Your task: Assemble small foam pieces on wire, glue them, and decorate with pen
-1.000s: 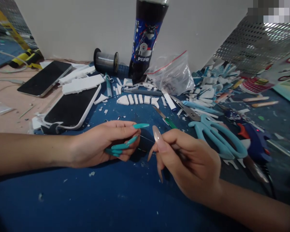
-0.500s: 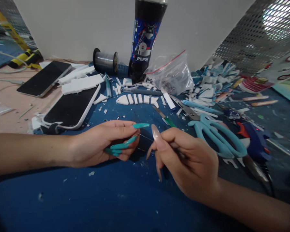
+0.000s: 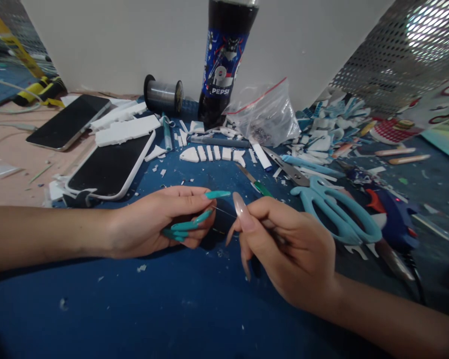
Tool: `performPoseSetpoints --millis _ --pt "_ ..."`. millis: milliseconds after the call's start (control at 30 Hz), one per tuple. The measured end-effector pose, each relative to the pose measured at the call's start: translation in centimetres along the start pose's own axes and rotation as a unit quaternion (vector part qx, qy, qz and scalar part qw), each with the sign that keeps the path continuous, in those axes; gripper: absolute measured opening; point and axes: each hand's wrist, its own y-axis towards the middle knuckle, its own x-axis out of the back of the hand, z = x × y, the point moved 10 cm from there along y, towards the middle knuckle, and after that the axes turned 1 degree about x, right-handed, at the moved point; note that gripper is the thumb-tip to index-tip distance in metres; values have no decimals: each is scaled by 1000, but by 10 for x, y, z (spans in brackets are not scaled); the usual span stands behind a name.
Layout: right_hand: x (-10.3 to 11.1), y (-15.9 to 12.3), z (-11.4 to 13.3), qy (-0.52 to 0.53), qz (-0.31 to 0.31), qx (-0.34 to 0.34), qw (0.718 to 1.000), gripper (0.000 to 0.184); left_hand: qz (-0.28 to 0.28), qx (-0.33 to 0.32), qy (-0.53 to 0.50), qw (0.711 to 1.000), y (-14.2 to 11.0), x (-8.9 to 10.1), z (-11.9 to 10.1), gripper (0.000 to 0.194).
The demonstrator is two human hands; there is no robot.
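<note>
Between my hands runs a thin line [image 3: 225,211], like wire or nylon thread. My left hand [image 3: 168,217], with long turquoise nails, is closed, pinching one end between thumb and forefinger. From the other side, my right hand [image 3: 290,239], with long pale nails, pinches the line too; its gripping fingertips are partly hidden behind the thumb. Just beyond the hands, white pieces lie in a row in the shape of a fish skeleton, from the head piece [image 3: 189,154] to the tail piece [image 3: 239,157]. A green-handled blade [image 3: 261,188] rests near my right hand.
Light-blue scissors [image 3: 336,209] and a blue glue gun [image 3: 400,219] lie at right. Behind stand a Pepsi bottle [image 3: 228,60], a spool of clear line [image 3: 162,97] and a zip bag [image 3: 273,112]. Two phones, one black-screened [image 3: 107,164], lie left; scraps [image 3: 322,134] are heaped right.
My right hand has shifted slightly left, towards my left hand, narrowing the gap a little. My left hand stays nearly still, and both keep their pinch.
</note>
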Motion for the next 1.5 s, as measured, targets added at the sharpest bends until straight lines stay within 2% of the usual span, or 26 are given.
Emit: performPoseSetpoints --millis 600,967,1200,1400,1500 --pt "-4 3 -5 14 15 -14 1000 24 12 -14 20 1000 0 -5 -2 25" --pt "-3 3 -6 30 6 -10 999 25 4 -83 65 994 -1 -8 -13 31" --pt "-6 2 -7 29 27 -15 999 26 -4 -122 102 987 -3 -10 -17 37" --pt "-16 2 -8 96 75 -34 992 26 -18 -136 113 984 -3 -9 -20 40" --pt "-18 2 -13 122 80 -53 988 27 -39 -160 167 972 -6 -5 -25 36"
